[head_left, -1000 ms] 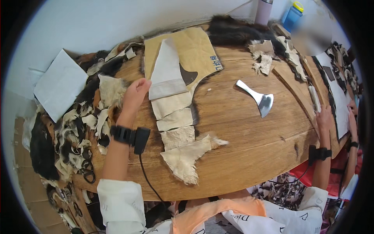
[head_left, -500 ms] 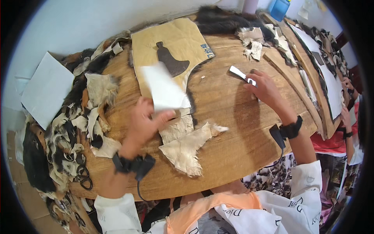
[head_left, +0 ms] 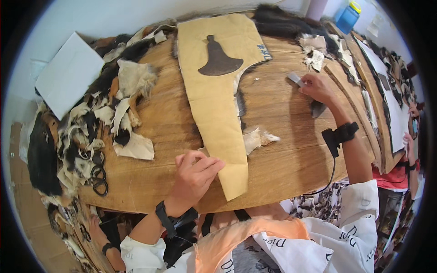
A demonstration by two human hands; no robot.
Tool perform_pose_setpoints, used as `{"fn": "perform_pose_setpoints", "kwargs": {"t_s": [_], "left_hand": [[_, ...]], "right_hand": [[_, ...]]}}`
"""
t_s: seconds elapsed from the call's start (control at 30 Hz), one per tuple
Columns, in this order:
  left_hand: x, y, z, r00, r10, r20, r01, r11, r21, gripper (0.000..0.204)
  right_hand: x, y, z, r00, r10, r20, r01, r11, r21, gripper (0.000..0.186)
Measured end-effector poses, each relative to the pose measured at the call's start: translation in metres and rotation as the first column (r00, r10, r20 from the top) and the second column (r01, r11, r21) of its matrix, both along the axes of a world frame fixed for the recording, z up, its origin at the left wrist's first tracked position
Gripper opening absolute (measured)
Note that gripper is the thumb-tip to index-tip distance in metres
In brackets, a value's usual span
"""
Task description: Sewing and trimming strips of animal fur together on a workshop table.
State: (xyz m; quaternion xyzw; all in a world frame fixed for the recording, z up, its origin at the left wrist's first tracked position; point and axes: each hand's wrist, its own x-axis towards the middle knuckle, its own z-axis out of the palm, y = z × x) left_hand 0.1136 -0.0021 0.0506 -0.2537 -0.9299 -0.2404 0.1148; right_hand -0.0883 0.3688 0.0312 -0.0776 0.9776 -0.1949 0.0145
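Observation:
A long tan paper pattern (head_left: 214, 104) lies flat on the wooden table, broad at the far end and narrowing toward me. On its broad part rests a dark, bell-shaped metal piece (head_left: 221, 60) with a short neck. My left hand (head_left: 196, 175) is closed at the left edge of the narrow end, fingertips on the paper; its thumb is partly hidden. Pale hide pieces (head_left: 258, 140) show from beneath the pattern, and dark fur edges it. Over the table to the right, my right hand (head_left: 318, 88) grips a small flat metal blade tool (head_left: 296, 79).
Fur and hide scraps (head_left: 82, 132) heap along the left side, a white board (head_left: 70, 75) leaning among them. Black fur (head_left: 282, 22) and a blue bottle (head_left: 349, 17) stand at the back. Wooden strips (head_left: 353, 107) lie at right, where another person's hands (head_left: 411, 141) appear.
The narrow end of the pattern, folded up with its white side showing before, now lies flat toward me. My left hand has come nearer; the right still holds its tool. The whole view has shifted.

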Motion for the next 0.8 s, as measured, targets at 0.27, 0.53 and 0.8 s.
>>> {"fn": "perform_pose_setpoints", "kwargs": {"t_s": [0.27,0.53,0.8], "left_hand": [[0.000,-0.001,-0.010,1.000,-0.003,0.002,0.003,0.998,0.065,0.031],[-0.001,0.004,-0.012,1.000,-0.006,0.024,0.006,1.000,-0.008,0.023],[-0.006,0.024,0.039,0.954,-0.039,0.297,-0.046,0.960,0.275,0.044]], "right_hand": [[0.027,-0.009,0.027,0.976,0.002,-0.217,0.026,0.992,0.123,0.024],[0.087,-0.064,0.058,0.948,0.025,-0.317,-0.065,0.991,-0.117,0.016],[0.150,-0.126,0.078,0.736,0.426,-0.526,-0.616,0.743,-0.260,0.030]]}}
